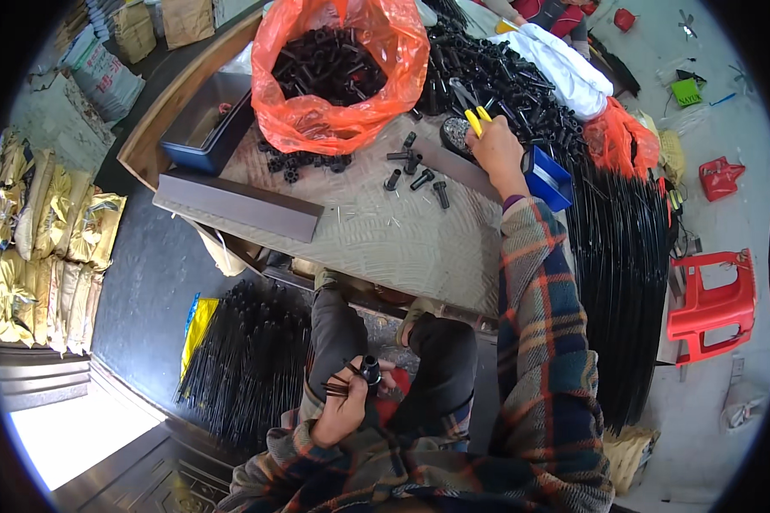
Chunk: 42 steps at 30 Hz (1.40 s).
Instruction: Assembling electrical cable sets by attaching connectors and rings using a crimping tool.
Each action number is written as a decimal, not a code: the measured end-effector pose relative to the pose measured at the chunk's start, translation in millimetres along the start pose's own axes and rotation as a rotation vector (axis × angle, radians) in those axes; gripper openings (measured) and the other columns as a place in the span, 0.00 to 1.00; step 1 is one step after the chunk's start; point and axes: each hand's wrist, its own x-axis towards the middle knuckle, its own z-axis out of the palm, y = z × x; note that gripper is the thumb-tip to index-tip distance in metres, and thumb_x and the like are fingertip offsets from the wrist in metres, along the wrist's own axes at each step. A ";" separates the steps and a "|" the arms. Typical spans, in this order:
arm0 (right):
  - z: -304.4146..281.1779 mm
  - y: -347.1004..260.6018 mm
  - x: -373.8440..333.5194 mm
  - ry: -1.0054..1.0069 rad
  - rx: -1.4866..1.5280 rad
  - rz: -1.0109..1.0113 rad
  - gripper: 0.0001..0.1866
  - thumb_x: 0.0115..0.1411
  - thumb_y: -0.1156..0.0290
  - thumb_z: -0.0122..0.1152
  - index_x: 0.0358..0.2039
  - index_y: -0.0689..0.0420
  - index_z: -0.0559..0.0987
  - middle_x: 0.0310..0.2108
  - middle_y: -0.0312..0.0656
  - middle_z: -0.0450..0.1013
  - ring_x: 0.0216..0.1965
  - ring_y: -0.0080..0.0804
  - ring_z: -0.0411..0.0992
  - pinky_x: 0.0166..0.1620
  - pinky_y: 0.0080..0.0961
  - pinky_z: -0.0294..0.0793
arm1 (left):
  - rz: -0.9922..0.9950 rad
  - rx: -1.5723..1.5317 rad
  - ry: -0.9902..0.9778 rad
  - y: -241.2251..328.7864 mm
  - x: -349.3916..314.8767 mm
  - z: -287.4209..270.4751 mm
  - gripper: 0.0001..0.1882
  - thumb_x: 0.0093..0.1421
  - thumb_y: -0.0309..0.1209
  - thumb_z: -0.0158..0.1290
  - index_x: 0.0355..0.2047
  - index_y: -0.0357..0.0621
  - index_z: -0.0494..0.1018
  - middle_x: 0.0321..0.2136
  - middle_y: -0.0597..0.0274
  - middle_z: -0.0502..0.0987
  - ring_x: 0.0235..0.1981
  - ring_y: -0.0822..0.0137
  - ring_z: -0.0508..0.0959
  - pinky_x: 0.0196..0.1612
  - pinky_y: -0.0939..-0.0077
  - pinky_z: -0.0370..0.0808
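My right hand (494,152) reaches to the far right of the worktable, its fingers closed on pliers with yellow handles (477,120). Their jaws point away, toward a heap of black plastic fittings (500,73). Beside the pliers sits a small round dish (458,134) with tiny pale bits in it. Down at my lap, my left hand (342,414) is closed around a black tubular fitting (370,369). Several thin dark rods (337,386) stick out sideways from the same hand; their far ends are hidden. Several loose fittings (422,179) lie mid-table near scattered thin pins (346,214).
An orange bag (274,107) full of black fittings stands at the back. Left of it are a dark bin (180,141) and a grey metal angle bar (239,203). A blue box (546,181) adjoins my right wrist. Bundled black rods (620,282) hang rightward, near a red stool (714,299).
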 end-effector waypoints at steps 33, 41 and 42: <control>-159.4 -82.8 -334.4 0.003 1.495 -0.471 0.11 0.45 0.69 0.67 0.25 0.61 0.76 0.32 0.45 0.69 0.30 0.30 0.68 0.34 0.24 0.68 | 0.226 0.147 -0.100 58.7 -70.2 56.1 0.25 0.62 0.49 0.38 0.40 0.37 0.65 0.27 0.65 0.69 0.28 0.78 0.66 0.32 0.84 0.63; -155.1 -83.4 -349.5 0.020 1.667 -0.363 0.12 0.49 0.67 0.64 0.25 0.62 0.74 0.34 0.45 0.67 0.31 0.29 0.67 0.35 0.23 0.66 | 0.297 0.111 -0.129 60.2 -70.8 69.3 0.24 0.61 0.48 0.40 0.40 0.36 0.66 0.31 0.63 0.68 0.30 0.77 0.69 0.33 0.84 0.65; -154.5 -84.7 -351.4 0.007 1.746 -0.291 0.12 0.50 0.67 0.64 0.25 0.62 0.73 0.34 0.45 0.66 0.31 0.29 0.66 0.36 0.23 0.66 | 0.297 0.113 -0.130 58.8 -70.7 69.4 0.24 0.61 0.48 0.40 0.40 0.36 0.66 0.31 0.63 0.68 0.30 0.77 0.69 0.33 0.84 0.65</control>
